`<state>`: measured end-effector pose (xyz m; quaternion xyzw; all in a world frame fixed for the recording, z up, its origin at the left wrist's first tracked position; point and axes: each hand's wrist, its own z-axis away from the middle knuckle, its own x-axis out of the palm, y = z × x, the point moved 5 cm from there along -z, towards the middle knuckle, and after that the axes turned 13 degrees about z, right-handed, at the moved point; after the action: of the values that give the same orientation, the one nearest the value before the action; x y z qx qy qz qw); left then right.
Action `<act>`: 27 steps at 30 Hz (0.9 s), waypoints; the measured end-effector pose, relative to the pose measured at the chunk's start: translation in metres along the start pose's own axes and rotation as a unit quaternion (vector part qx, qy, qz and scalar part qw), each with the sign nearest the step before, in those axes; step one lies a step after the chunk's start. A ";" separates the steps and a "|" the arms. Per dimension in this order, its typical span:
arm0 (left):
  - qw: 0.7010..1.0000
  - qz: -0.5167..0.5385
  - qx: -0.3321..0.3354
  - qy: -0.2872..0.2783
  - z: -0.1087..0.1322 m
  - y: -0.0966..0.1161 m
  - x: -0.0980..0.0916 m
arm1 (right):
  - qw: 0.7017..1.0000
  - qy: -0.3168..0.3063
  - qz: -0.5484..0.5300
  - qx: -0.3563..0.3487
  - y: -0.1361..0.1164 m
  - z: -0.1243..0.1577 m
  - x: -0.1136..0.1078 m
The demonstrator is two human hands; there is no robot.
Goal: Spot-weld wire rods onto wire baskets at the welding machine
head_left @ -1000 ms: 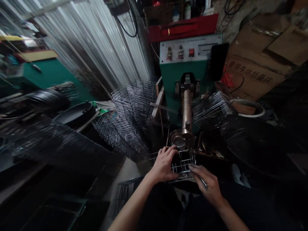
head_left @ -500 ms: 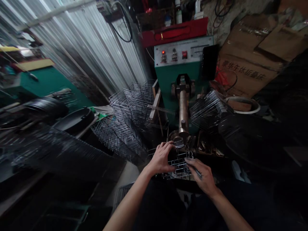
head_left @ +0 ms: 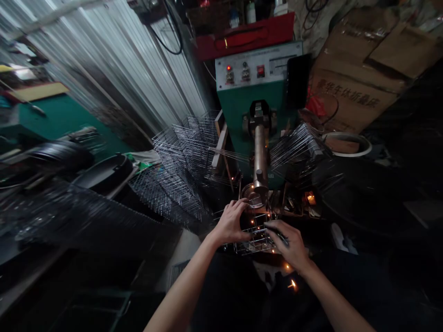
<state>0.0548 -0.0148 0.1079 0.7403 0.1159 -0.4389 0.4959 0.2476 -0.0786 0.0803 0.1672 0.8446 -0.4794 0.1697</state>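
Observation:
My left hand (head_left: 231, 225) is closed around the left side of a small wire rack (head_left: 258, 237), thumb low and fingers over its far edge. At the rack's right side, my right hand (head_left: 290, 244) pinches a thin metal rod, mostly hidden in the palm. Just beyond my hands, the round metal arm (head_left: 260, 157) of a green spot welder (head_left: 233, 101) points down toward the rack. Orange sparks (head_left: 292, 284) scatter around the rack, below my right forearm and near the machine's base.
Stacked wire grids (head_left: 187, 157) stand left of the machine, and a bundle of wires (head_left: 294, 145) lies to its right. A white basin (head_left: 348, 144) sits before a large cardboard box (head_left: 349, 87). Dark round pans (head_left: 100, 175) are at left.
Bright sparks have appeared around the rack and below the machine. My right hand has shifted slightly along the rack; my left hand keeps its hold. The view has moved a little.

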 end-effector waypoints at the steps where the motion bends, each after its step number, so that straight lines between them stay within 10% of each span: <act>1: 1.000 -0.004 -0.002 -0.002 -0.002 0.000 -0.001 | 1.000 -0.001 0.001 0.003 0.001 -0.001 0.000; 27: 1.000 -0.023 -0.009 -0.013 -0.043 -0.021 -0.015 | 0.995 0.038 0.081 0.043 0.034 -0.027 0.007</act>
<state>0.0561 0.0350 0.1107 0.7272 0.1306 -0.4588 0.4936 0.2528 -0.0382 0.0648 0.2606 0.8126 -0.4934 0.1680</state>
